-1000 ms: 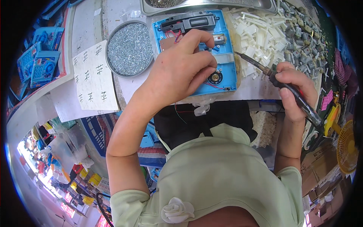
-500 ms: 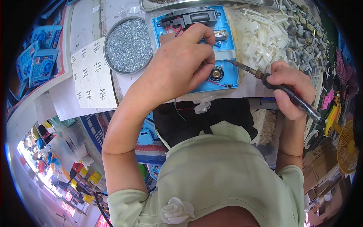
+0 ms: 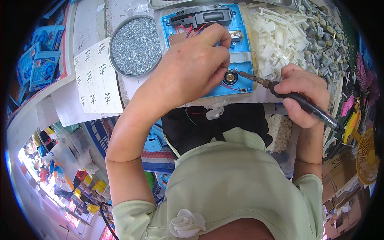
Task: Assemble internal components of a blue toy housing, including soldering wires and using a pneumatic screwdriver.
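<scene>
A blue plastic toy housing [image 3: 245, 86] lies open with its inside up, holding a black battery-box-like part [image 3: 202, 18], thin red wires and a small round speaker [image 3: 230, 77]. My left hand [image 3: 196, 66] reaches over the housing, thumb and fingers pinched together just above the speaker. What it pinches is hidden. My right hand [image 3: 306, 94] grips the black handle of a soldering iron [image 3: 302, 101]. The iron's metal tip points left, close to the speaker's upper right edge and the left fingertips. Loose thin wires hang below my left wrist.
A round tin of small screws [image 3: 135, 47] stands left, next to a paper sheet with handwriting [image 3: 98, 80]. To the right lie heaps of white plastic pieces [image 3: 276, 40] and small metal motors [image 3: 326, 44]. A metal tray [image 3: 224, 3] edges the back. Blue housings [image 3: 44, 70] fill the far left.
The soldering iron's tip has moved toward me and slightly left, from beside the pale strip to the speaker. My left hand stays pinched in nearly the same place.
</scene>
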`<control>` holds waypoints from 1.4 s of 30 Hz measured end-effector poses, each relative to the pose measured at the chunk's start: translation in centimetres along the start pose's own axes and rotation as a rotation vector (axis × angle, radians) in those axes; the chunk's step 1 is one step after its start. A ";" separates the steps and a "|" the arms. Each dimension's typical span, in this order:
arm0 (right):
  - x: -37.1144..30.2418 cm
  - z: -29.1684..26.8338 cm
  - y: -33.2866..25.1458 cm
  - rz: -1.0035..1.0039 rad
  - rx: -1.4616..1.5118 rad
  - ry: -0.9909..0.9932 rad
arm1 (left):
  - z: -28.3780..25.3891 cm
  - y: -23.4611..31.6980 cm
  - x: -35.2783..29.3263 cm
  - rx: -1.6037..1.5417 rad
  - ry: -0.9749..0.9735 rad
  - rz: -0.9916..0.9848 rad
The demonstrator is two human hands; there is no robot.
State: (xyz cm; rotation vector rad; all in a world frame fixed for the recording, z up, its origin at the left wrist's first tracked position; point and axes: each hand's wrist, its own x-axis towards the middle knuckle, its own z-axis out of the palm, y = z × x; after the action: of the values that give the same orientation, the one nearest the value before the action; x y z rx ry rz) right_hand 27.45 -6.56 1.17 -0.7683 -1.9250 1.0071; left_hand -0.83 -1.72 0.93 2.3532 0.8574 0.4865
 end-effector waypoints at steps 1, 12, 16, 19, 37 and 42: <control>0.1 0.0 -0.1 0.012 0.003 -0.003 | 0.0 0.0 0.0 0.004 -0.002 0.000; 0.5 0.3 0.3 0.034 -0.003 -0.033 | -0.2 0.1 0.3 0.058 0.002 0.042; 0.8 0.2 0.1 0.026 -0.011 -0.049 | -0.2 0.1 0.4 0.064 -0.008 0.036; 0.9 0.1 0.0 0.003 -0.023 -0.044 | -0.1 0.1 0.3 0.075 -0.008 0.035; -0.3 -1.1 -0.6 -0.001 -0.022 0.013 | -0.1 0.0 -0.1 -0.041 0.013 -0.002; -0.1 -0.8 -0.5 0.024 -0.011 -0.016 | -0.1 0.1 -0.2 0.006 -0.002 0.005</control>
State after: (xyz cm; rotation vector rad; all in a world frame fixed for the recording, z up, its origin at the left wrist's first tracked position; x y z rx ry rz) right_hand 28.07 -6.63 1.83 -0.7932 -1.9412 1.0204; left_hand -0.96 -1.90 1.08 2.3614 0.8538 0.4837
